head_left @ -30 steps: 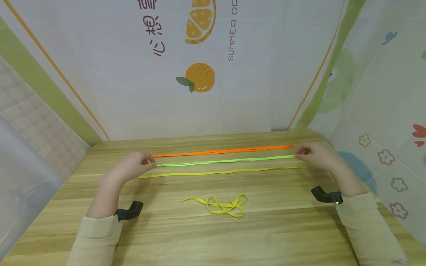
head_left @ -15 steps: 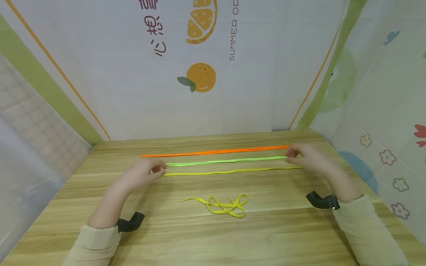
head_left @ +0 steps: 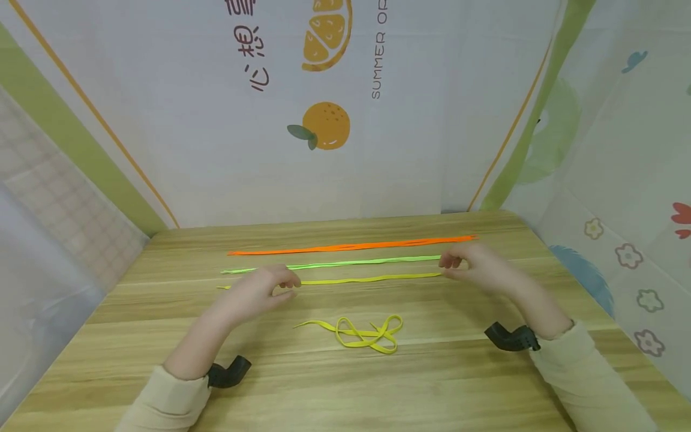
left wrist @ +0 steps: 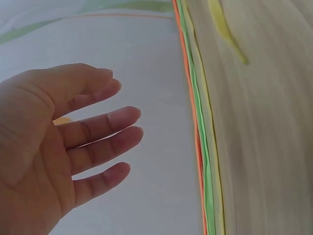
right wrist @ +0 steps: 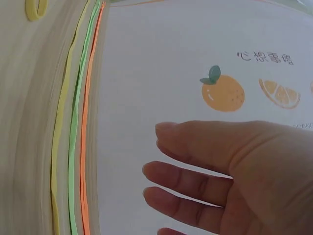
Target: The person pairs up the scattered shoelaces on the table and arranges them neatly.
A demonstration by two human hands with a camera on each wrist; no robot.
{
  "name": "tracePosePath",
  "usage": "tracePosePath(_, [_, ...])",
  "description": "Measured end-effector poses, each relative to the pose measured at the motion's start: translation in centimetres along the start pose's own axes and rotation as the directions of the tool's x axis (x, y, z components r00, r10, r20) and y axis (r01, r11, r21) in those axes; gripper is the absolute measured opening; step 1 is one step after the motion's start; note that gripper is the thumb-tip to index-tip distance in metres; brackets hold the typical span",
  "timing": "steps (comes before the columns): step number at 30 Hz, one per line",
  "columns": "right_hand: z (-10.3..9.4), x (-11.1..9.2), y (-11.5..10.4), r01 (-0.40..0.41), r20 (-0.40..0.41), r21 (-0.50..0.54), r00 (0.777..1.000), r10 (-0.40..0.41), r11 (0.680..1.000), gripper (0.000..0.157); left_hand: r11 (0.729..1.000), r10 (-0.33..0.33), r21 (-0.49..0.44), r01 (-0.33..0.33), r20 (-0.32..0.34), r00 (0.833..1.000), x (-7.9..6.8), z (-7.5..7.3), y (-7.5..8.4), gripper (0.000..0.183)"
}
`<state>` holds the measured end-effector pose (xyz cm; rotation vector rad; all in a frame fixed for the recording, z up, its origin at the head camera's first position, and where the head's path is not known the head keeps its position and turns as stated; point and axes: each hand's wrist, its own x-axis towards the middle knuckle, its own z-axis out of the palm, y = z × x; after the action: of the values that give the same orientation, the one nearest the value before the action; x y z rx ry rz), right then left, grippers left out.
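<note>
Three flat shoelaces lie stretched side to side on the table: an orange shoelace [head_left: 351, 246] at the back, a light green shoelace [head_left: 367, 261] in the middle and a yellow shoelace [head_left: 372, 279] in front. Nearer the person, a second yellow shoelace [head_left: 367, 343] lies in loose loops. My left hand [head_left: 261, 293] hovers over the left part of the front yellow shoelace, hiding some of it. Over that lace's right end is my right hand [head_left: 477, 267]. Both wrist views show relaxed, slightly bent fingers with nothing between them.
The wooden table [head_left: 345, 396] meets a white printed cloth [head_left: 388, 168] along its back edge. More printed cloth [head_left: 610, 180] hangs on the right side. A black camera mount [head_left: 229, 373] sits on the left wrist, another [head_left: 511, 337] on the right.
Both hands have moved inward and toward the person, from the green shoelace's ends to over the front yellow one. The laces lie as before.
</note>
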<state>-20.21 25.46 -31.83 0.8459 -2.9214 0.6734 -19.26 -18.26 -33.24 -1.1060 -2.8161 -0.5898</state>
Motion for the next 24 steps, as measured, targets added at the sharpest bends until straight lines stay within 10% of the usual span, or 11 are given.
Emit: tracePosePath(24, [4.8,1.2,-1.4,0.153,0.144,0.131,0.975,-0.171,0.979,0.009,0.990,0.136,0.005,-0.138,0.136,0.981,0.7,3.4,2.8,0.018])
